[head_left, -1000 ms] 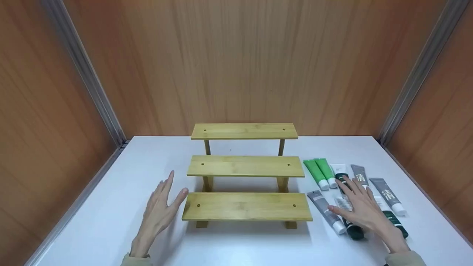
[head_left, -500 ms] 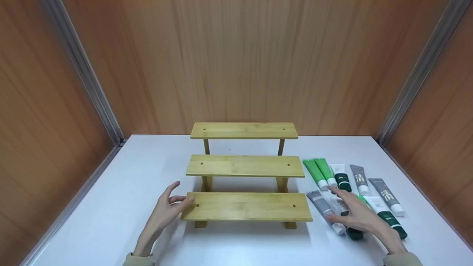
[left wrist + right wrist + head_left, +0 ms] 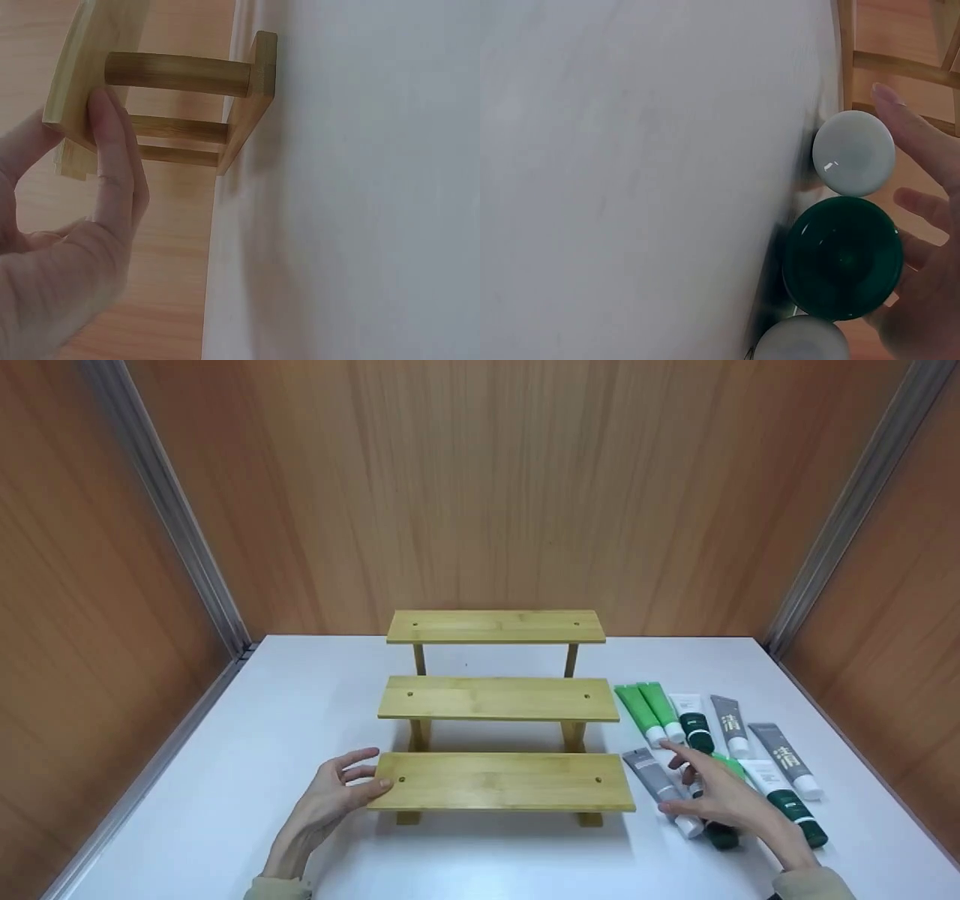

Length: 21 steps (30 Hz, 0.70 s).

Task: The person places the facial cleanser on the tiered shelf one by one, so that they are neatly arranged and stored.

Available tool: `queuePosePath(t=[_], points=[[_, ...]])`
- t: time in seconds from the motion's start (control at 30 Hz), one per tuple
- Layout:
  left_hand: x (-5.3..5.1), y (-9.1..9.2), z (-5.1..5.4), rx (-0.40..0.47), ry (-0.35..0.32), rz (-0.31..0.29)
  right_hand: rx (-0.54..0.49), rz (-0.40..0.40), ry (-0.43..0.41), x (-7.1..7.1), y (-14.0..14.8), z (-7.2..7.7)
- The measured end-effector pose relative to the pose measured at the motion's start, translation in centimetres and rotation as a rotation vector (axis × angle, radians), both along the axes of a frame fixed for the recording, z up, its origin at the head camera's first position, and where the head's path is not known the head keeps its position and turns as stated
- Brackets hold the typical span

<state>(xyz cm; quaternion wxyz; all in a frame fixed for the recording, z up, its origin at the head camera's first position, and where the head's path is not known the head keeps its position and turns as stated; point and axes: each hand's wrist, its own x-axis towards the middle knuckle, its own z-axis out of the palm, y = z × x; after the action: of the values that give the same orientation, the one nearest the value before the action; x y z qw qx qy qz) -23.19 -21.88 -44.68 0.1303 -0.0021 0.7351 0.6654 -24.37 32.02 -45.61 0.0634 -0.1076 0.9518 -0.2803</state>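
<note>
Booth-like workspace [image 3: 495, 472], wood-grain panels [image 3: 97, 547], metal corner posts [image 3: 175, 510], white tabletop [image 3: 225, 750]

Colour and pattern: greens, greys, whites and wood tones.
The stepped stand [image 3: 499, 781] was yellow-tan, faintly grained, with two dark dots [image 3: 402, 779] on each board. Two green tubes [image 3: 637, 710] were bright and plain, with white caps. Two white tubes [image 3: 786, 802] ended in dark green. Two grey tubes [image 3: 784, 757] bore pale yellowish lettering and white caps; a third grey tube [image 3: 654, 778] was also white-capped. In the right wrist view, one dark green cap [image 3: 844, 259] was glossy. The worktop [image 3: 202, 787] was plain white, the back panel [image 3: 480, 495] orange-brown with vertical streaks, the corner rails [image 3: 166, 502] silver-grey and the sleeves [image 3: 279, 889] beige.
</note>
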Motion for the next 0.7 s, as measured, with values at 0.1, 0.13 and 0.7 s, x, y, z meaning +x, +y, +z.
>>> queuePosePath(t=[0.1, 0.13, 0.7], points=[[-0.17, -0.12, -0.05, 0.02, -0.007, -0.017, -0.011, -0.002, -0.016, -0.14, -0.03, -0.02], [-0.2, -0.12, -0.05, 0.02, -0.009, -0.017, -0.012, -0.002, -0.017, -0.19, -0.05, -0.03], [-0.66, -0.49, -0.2, 0.072, -0.036, -0.087, 0.016, -0.036, -0.073, -0.45, -0.66, 0.16]])
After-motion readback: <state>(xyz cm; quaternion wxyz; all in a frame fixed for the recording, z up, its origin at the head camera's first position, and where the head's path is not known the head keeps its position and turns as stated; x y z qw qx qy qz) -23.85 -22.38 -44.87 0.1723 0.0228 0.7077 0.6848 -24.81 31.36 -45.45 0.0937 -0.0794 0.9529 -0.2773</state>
